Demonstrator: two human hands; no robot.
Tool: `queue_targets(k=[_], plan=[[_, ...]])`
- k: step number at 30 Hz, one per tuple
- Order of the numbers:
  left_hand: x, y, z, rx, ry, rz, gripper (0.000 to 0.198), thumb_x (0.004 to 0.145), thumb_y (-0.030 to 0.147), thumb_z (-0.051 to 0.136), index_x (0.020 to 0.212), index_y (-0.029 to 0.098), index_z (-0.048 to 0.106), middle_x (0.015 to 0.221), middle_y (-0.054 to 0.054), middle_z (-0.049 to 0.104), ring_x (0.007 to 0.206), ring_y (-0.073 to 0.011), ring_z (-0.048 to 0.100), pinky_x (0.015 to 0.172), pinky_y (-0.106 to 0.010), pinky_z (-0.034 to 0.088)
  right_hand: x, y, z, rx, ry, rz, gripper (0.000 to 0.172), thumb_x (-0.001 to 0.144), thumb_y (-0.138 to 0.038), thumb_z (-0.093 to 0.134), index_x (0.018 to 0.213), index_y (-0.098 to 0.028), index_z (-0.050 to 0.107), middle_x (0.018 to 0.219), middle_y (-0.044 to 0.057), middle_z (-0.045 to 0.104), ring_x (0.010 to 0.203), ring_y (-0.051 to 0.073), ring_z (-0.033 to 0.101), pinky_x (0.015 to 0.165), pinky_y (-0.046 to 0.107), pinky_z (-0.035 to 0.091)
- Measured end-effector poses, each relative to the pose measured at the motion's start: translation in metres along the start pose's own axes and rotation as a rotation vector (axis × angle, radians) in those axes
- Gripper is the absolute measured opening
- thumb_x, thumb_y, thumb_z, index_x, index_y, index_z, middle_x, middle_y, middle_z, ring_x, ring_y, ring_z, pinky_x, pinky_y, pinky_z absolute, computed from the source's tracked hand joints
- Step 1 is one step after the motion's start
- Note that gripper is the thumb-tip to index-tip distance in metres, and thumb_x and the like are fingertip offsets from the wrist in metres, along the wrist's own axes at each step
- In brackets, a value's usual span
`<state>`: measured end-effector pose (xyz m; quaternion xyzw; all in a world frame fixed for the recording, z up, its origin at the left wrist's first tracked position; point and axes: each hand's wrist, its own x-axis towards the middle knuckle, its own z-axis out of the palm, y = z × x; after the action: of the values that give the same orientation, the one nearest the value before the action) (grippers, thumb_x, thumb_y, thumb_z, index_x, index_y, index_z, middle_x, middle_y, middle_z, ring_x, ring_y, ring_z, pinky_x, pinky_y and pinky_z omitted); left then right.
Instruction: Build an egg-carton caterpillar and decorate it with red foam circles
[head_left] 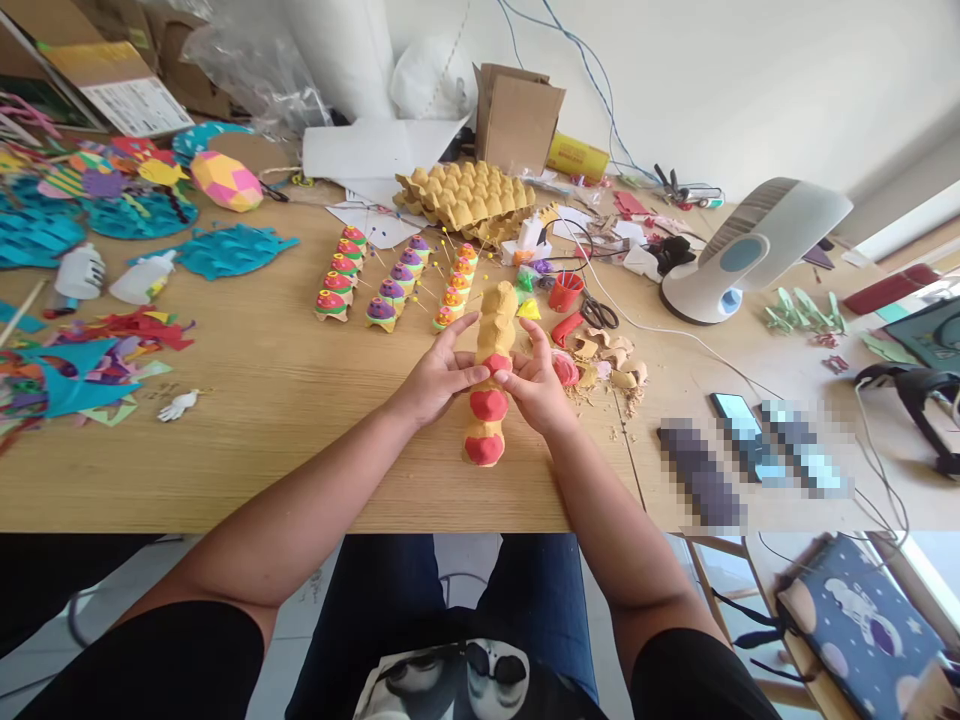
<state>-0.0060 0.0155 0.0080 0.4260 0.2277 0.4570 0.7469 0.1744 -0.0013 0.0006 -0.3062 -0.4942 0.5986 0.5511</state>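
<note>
A strip of yellow egg carton (pixel 496 328) is held upright between both hands, just above the table's near part. Red modelling clay (pixel 489 405) covers its lower humps, while the upper humps are bare. My left hand (pixel 441 378) grips the strip from the left, thumb on the red hump in the middle. From the right, my right hand (pixel 537 385) holds it too, its thumb pressing that same hump and its index finger raised. Beyond stand three decorated carton strips: one red and green (pixel 341 272), one purple and orange (pixel 397 283), one orange and green (pixel 455 285).
A lump of red clay (pixel 565 369), a red tub (pixel 565 292), scissors (pixel 600 313) and pencil shavings (pixel 628 375) lie to the right. Farther back are egg trays (pixel 461 195) and a white fan (pixel 750 255). Paper scraps (pixel 82 375) and glue bottles (pixel 144 278) occupy the left.
</note>
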Motion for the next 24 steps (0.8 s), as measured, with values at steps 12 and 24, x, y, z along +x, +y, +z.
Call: queue_targets(k=[12, 24], plan=[[0.0044, -0.0035, -0.0044, 0.012, 0.088, -0.029, 0.115, 0.07, 0.02, 0.092, 0.163, 0.027, 0.025, 0.095, 0.0, 0.076, 0.087, -0.0149, 0.072, 0.083, -0.027, 0.053, -0.0018, -0.0007, 0.0032, 0.017, 0.028, 0.018, 0.091, 0.078, -0.038, 0.087, 0.149, -0.042, 0.031, 0.102, -0.003, 0.072, 0.095, 0.017, 0.07, 0.09, 0.038, 0.06], [0.0047, -0.0022, -0.0018, 0.021, 0.112, -0.005, 0.114, 0.067, 0.026, 0.094, 0.161, 0.027, 0.029, 0.087, 0.002, 0.075, 0.078, -0.0135, 0.071, 0.075, -0.025, 0.052, -0.0019, 0.0001, 0.0053, 0.094, 0.098, 0.05, 0.075, 0.086, -0.04, 0.079, 0.148, -0.043, 0.038, 0.102, -0.003, 0.072, 0.088, 0.016, 0.07, 0.079, 0.034, 0.06]])
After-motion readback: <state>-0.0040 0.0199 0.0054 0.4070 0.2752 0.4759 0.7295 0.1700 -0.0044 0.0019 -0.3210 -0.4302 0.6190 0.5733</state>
